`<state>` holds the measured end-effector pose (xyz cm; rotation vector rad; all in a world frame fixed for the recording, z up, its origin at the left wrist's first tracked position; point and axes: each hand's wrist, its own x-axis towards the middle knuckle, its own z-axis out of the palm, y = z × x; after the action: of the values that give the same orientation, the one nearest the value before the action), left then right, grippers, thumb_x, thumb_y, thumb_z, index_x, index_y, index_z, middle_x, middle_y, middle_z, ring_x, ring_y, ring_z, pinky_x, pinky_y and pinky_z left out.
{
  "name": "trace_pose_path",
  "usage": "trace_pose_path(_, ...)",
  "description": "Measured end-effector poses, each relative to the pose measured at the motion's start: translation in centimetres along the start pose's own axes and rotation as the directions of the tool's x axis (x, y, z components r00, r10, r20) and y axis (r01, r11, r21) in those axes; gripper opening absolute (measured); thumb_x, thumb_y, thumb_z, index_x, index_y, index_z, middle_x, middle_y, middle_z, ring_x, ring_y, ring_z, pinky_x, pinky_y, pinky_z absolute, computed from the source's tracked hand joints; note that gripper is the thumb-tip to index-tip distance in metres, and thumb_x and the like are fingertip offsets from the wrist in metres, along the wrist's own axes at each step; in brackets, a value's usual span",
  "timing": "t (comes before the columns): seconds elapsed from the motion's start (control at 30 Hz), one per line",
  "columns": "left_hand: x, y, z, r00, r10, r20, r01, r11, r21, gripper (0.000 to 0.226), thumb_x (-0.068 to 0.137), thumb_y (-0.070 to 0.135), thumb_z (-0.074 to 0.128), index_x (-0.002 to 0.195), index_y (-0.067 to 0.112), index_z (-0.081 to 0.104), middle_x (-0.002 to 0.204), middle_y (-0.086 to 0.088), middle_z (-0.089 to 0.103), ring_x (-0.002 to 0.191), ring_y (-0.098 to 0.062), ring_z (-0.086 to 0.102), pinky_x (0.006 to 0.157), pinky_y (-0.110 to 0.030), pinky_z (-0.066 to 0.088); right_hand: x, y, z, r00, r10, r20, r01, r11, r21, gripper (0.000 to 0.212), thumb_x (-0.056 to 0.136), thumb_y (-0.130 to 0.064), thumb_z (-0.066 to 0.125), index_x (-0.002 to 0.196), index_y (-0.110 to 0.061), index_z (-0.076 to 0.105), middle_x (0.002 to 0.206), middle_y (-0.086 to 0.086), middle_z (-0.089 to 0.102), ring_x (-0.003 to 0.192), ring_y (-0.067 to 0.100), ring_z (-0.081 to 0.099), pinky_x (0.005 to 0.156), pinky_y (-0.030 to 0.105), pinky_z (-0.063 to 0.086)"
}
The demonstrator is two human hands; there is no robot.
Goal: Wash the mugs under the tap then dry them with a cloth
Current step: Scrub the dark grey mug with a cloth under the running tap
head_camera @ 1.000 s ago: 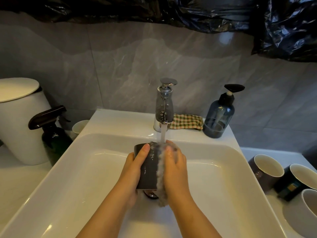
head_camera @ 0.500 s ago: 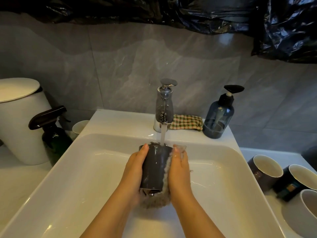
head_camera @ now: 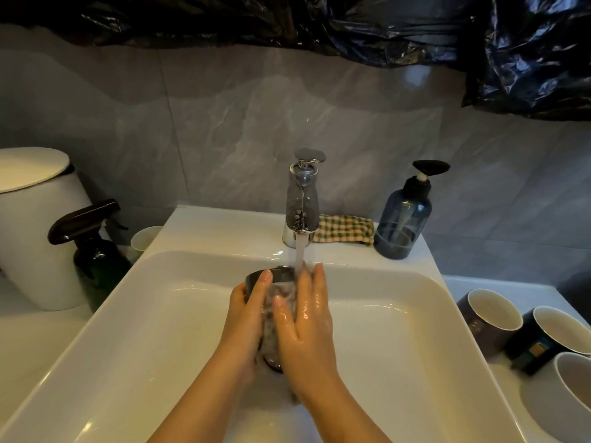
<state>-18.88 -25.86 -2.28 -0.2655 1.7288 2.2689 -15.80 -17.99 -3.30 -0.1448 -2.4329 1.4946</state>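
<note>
Left hand [head_camera: 248, 318] is gripping the dark mug [head_camera: 277, 275], grip closed round its left side, fingers curling over the wall near the rim. Right hand [head_camera: 307, 321] is pressing flat on the mug's right side, fingers straight and wet, grip wide, not wrapping anything. Something grey and blurry is sitting between the right palm and the mug; cannot tell what it is. Mug is lying tilted, rim pointing away from the person, held between both hands over the middle of the sink [head_camera: 160, 330]. Water stream [head_camera: 299, 254] is falling from the tap [head_camera: 303, 199] just beyond the grip, hitting the mug's far end and the right fingertips. Checked cloth [head_camera: 347, 228] is lying on the sink ledge beyond and right of the right hand, beside the tap base. Blue pump bottle [head_camera: 401, 225] is standing just right of the cloth. Three mugs [head_camera: 491, 314] are resting on the surface well right of the right hand, apart from the sink bowl. Green spray bottle [head_camera: 96, 254], white cup [head_camera: 145, 238] and white bin [head_camera: 35, 225] are standing well left of the left hand.
</note>
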Motion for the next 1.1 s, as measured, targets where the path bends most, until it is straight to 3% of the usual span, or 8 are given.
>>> trace_pose_path(0.17, -0.3, 0.6, -0.5, 0.996, -0.008, 0.093, 0.008, 1.000, 0.000, 0.075, 0.056, 0.063, 0.057, 0.118, 0.022, 0.058, 0.104, -0.007, 0.071, 0.088, -0.024, 0.071, 0.061, -0.030, 0.055, 2.1, -0.4, -1.5, 0.929, 0.358, 0.098, -0.356, 0.785, 0.507, 0.040, 0.094, -0.059, 0.025, 0.133, -0.060, 0.021, 0.129, 0.009, 0.044, 0.115, 0.032, 0.050, 0.093, 0.046, 0.048)
trace_pose_path(0.27, -0.1, 0.3, -0.2, 0.999, -0.027, 0.038, 0.028, 0.999, -0.026, 0.089, 0.049, 0.069, 0.061, 0.122, 0.020, 0.056, 0.107, -0.009, 0.071, 0.090, -0.026, 0.071, 0.064, -0.034, 0.057, 1.0, -0.3, -1.3, 0.960, 0.268, 0.075, -0.277, 0.890, 0.362, 0.045, 0.095, -0.055, 0.026, 0.136, -0.057, 0.008, 0.132, 0.003, 0.048, 0.114, 0.019, 0.051, 0.093, 0.037, 0.050)
trace_pose_path(0.4, 0.0, 0.6, -0.8, 0.999, -0.041, -0.021, 0.040, 0.998, -0.038, 0.102, 0.042, 0.079, 0.062, 0.125, 0.019, 0.055, 0.108, -0.009, 0.070, 0.091, -0.025, 0.071, 0.056, -0.028, 0.055, -0.3, -0.4, 0.4, 0.999, 0.010, 0.051, -0.015, 0.994, 0.105, 0.052, 0.082, -0.060, 0.023, 0.124, -0.060, -0.008, 0.151, -0.023, 0.002, 0.145, 0.006, 0.005, 0.120, 0.036, 0.012)
trace_pose_path(0.53, -0.5, 1.0, -0.9, 0.990, -0.075, 0.120, 0.083, 0.995, -0.059, 0.081, 0.057, 0.063, 0.063, 0.122, 0.014, 0.058, 0.107, -0.011, 0.071, 0.093, -0.027, 0.070, 0.058, -0.029, 0.056, 1.7, -0.7, -1.7, 0.952, 0.289, 0.098, -0.294, 0.784, 0.546, 0.045, 0.089, -0.059, 0.034, 0.133, -0.049, 0.032, 0.127, -0.005, 0.054, 0.117, 0.015, 0.051, 0.104, 0.045, 0.041)
trace_pose_path(0.63, -0.8, 1.0, -0.3, 0.985, -0.091, 0.149, 0.097, 0.995, -0.033, 0.081, 0.057, 0.064, 0.060, 0.122, 0.017, 0.057, 0.111, -0.011, 0.069, 0.098, -0.027, 0.068, 0.063, -0.030, 0.054, 2.4, 0.1, -2.9, 0.912, 0.407, 0.058, -0.378, 0.774, 0.508, 0.028, 0.098, -0.049, 0.028, 0.119, -0.034, 0.040, 0.110, -0.006, 0.055, 0.099, 0.012, 0.053, 0.092, 0.033, 0.046)
trace_pose_path(0.73, -0.8, 0.7, -0.2, 0.991, -0.073, 0.116, 0.078, 0.996, -0.033, 0.074, 0.062, 0.064, 0.051, 0.119, 0.018, 0.059, 0.109, -0.011, 0.069, 0.098, -0.027, 0.067, 0.069, -0.033, 0.052, 2.8, 0.1, -3.2, 0.836, 0.535, 0.117, -0.514, 0.691, 0.508, 0.030, 0.098, -0.047, 0.031, 0.116, -0.026, 0.043, 0.107, 0.002, 0.057, 0.101, 0.020, 0.055, 0.097, 0.045, 0.046)
trace_pose_path(0.93, -0.5, 0.6, 0.1, 1.000, 0.009, -0.002, -0.009, 0.995, 0.103, 0.052, 0.080, 0.051, 0.057, 0.124, 0.025, 0.049, 0.111, -0.005, 0.064, 0.091, -0.021, 0.066, 0.066, -0.031, 0.054, 1.6, 0.0, -2.7, 0.927, 0.310, -0.211, -0.215, 0.901, 0.377, 0.009, 0.098, -0.030, 0.043, 0.094, -0.033, 0.051, 0.092, -0.009, 0.059, 0.086, 0.005, 0.059, 0.071, 0.019, 0.050)
trace_pose_path(1.1, -0.8, 0.9, -0.1, 0.999, 0.029, -0.034, -0.027, 0.998, 0.055, 0.064, 0.056, 0.048, 0.068, 0.113, 0.028, 0.047, 0.108, -0.007, 0.064, 0.090, -0.026, 0.067, 0.071, -0.041, 0.058, 1.3, -0.7, -1.8, 0.987, 0.141, -0.073, -0.097, 0.899, 0.427, 0.038, 0.096, -0.022, 0.048, 0.126, -0.043, 0.039, 0.113, -0.025, 0.045, 0.105, 0.003, 0.053, 0.087, 0.020, 0.052)
